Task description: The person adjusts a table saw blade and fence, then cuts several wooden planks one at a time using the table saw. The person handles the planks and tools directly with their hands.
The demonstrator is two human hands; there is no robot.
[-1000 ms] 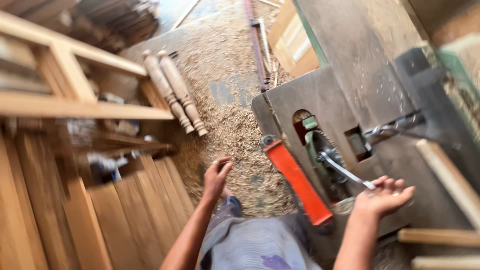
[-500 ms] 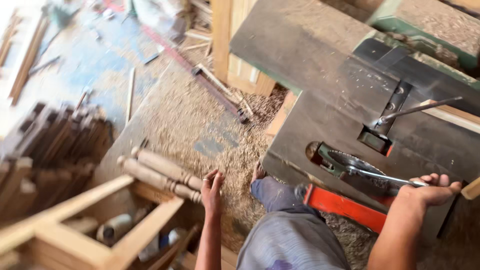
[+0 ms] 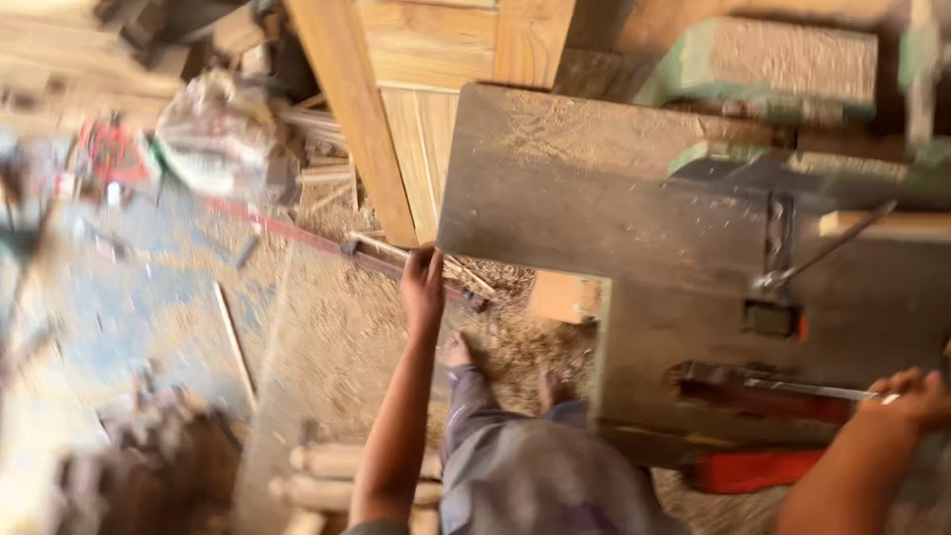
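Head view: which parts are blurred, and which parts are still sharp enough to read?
Head view: the floor clutter at far left is streaked with motion blur; the left hand and the grey machine table are only mildly soft; the right hand is cut off by the frame edge; soft, even light, no glare.

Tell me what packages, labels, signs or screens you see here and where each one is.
Crumpled clear plastic bag: upper left, on the floor clutter, whitish with green and red patches, blurred.
Small dark switch box: on the grey machine table, right of centre, square with a red edge.
No signs or screens in view.
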